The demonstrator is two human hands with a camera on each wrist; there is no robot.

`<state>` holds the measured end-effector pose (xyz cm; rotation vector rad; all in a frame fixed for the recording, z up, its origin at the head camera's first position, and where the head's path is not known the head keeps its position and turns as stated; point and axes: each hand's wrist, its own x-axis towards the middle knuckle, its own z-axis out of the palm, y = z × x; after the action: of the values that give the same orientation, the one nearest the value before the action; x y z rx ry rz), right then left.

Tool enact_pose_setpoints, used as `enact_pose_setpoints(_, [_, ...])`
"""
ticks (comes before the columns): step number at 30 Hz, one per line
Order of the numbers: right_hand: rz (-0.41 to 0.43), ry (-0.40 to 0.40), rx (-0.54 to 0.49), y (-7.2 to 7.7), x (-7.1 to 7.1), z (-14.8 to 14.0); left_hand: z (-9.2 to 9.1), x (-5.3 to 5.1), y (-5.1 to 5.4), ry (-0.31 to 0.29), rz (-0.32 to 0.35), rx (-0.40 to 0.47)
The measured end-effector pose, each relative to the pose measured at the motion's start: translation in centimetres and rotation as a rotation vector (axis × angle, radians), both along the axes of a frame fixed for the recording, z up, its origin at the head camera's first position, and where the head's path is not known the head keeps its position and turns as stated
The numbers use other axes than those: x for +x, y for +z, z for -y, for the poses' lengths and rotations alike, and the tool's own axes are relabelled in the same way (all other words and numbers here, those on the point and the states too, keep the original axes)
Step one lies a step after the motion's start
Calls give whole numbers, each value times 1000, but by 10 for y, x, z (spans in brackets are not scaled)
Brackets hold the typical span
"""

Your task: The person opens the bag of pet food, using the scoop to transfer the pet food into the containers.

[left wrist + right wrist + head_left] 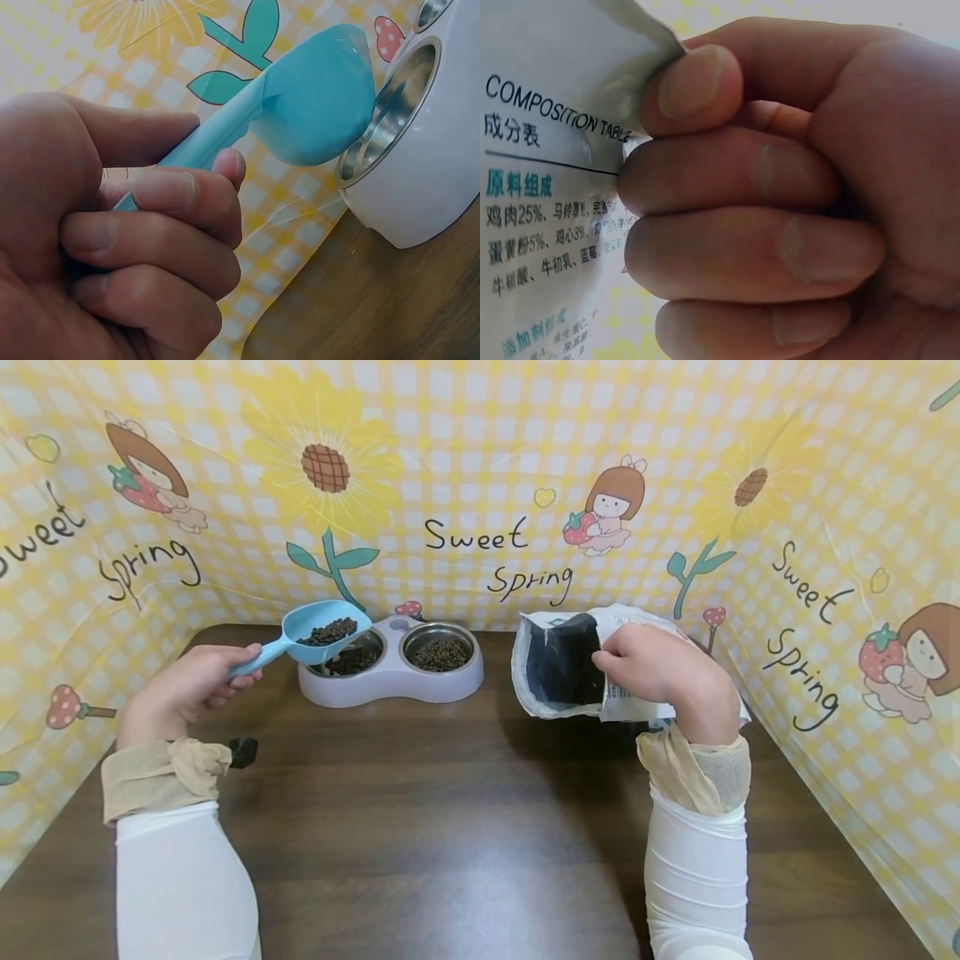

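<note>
My left hand (197, 683) grips the handle of a light blue scoop (330, 618), which carries a heap of brown kibble (330, 632). The scoop hangs over the left bowl of a white double pet feeder (390, 681); its tip is by that bowl's rim. In the left wrist view the scoop (322, 97) shows its underside, and the fingers curl around its handle. On the right, my right hand (667, 672) pinches the edge of a white food bag (525, 710) whose dark mouth gapes leftward. Printed text covers the bag's side (547, 225) in the right wrist view.
Kibble lies in the feeder's right bowl (441, 655), and some shows in the left bowl (360, 660) partly behind the scoop. The brown wooden table (450, 827) meets a yellow checked cloth backdrop (465, 460) at the back and both sides.
</note>
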<state>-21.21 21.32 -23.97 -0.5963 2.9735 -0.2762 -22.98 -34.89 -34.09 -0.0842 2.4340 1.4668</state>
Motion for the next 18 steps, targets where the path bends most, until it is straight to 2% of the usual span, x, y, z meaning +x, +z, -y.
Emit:
enact_pose_setpoints(9, [5, -3, 9, 0, -1, 0, -2, 1, 2, 24, -4, -36])
enact_pose_setpoints(18, [8, -6, 5, -1, -1, 0, -4, 3, 4, 6, -46, -135])
